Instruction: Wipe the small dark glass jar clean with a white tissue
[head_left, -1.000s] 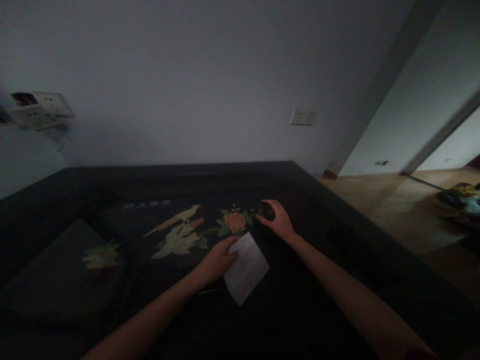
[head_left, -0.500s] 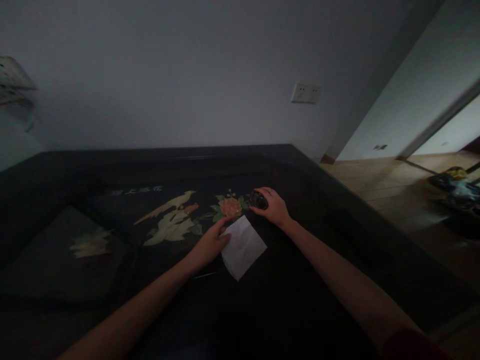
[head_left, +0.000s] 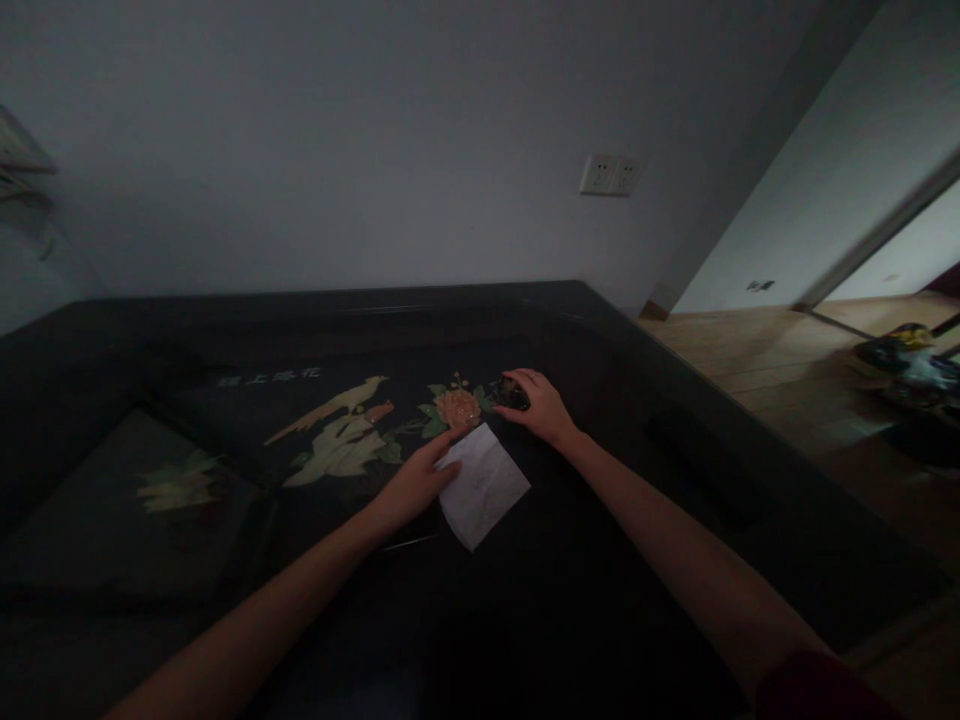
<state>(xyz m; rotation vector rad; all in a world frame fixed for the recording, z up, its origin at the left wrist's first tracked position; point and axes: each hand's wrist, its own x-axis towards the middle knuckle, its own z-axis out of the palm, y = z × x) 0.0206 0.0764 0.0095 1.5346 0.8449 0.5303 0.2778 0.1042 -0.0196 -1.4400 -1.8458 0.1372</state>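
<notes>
A white sheet of paper (head_left: 484, 485) lies on a black table (head_left: 570, 600) inlaid with a bird and a flower (head_left: 456, 408). My left hand (head_left: 411, 487) presses on the paper's left edge, fingers together and pointing toward the flower. Just beyond the paper's far corner, my right hand (head_left: 541, 408) is curled over a small dark rounded object (head_left: 510, 395) resting on the table.
The table reaches back to a grey wall with a double socket (head_left: 609, 175). A second inlaid panel (head_left: 176, 485) lies at the left. To the right is wooden floor, with a colourful object (head_left: 911, 365) at the frame's edge.
Both hands, the paper and the dark object have drifted slightly left and farther from me on the table. The view has tilted down a little.
</notes>
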